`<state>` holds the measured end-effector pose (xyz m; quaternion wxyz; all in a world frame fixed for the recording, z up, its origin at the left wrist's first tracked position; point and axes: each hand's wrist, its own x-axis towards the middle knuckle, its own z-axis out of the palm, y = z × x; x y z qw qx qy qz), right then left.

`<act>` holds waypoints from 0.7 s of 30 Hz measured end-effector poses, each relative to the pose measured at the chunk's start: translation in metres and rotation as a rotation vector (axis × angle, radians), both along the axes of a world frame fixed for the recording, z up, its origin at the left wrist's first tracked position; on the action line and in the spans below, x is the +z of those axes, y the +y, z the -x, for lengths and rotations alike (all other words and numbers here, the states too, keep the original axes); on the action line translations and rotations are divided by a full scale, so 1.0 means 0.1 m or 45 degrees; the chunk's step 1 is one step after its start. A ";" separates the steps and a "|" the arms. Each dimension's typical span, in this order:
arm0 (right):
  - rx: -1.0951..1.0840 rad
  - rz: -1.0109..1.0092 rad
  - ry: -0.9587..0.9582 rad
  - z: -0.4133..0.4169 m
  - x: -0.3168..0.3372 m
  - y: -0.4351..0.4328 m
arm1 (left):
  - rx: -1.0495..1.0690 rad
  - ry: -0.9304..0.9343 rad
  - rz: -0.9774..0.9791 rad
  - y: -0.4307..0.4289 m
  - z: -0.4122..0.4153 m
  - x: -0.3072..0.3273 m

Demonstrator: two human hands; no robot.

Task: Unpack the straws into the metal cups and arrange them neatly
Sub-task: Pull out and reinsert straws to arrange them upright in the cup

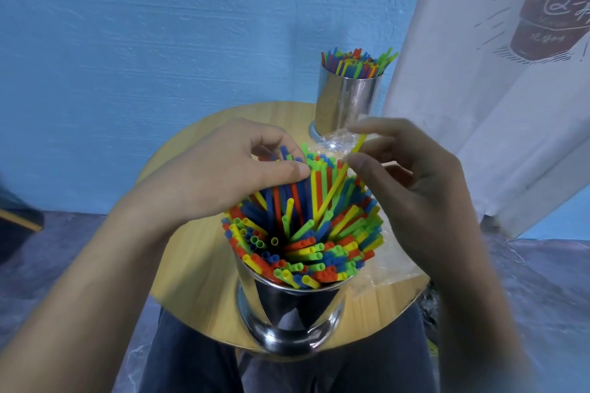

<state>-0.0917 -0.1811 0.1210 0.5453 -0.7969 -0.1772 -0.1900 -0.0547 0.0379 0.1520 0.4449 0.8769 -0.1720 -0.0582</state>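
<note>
left hand (230,166): curled round straws (306,252) in near metal cup (287,306) beneath | right hand (405,175): pinches yellow straw (332,191), lower end among them | far metal cup (348,99): beyond both grips

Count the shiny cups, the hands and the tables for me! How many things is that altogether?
Metal cups: 2, the near cup and the far cup
Hands: 2, the left hand gripping the straws and the right hand pinching a yellow straw
Round wooden table: 1
Total: 5
</note>
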 end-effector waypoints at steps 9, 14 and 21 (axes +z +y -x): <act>0.106 0.108 0.099 -0.04 -0.05 -0.01 | -0.009 -0.012 0.007 -0.05 0.02 0.00; 0.122 0.102 0.140 -0.05 -0.06 -0.05 | -0.023 -0.027 0.045 -0.06 0.02 0.02; 0.108 0.099 0.115 -0.04 -0.05 -0.03 | 0.062 -0.166 0.284 0.01 -0.02 0.07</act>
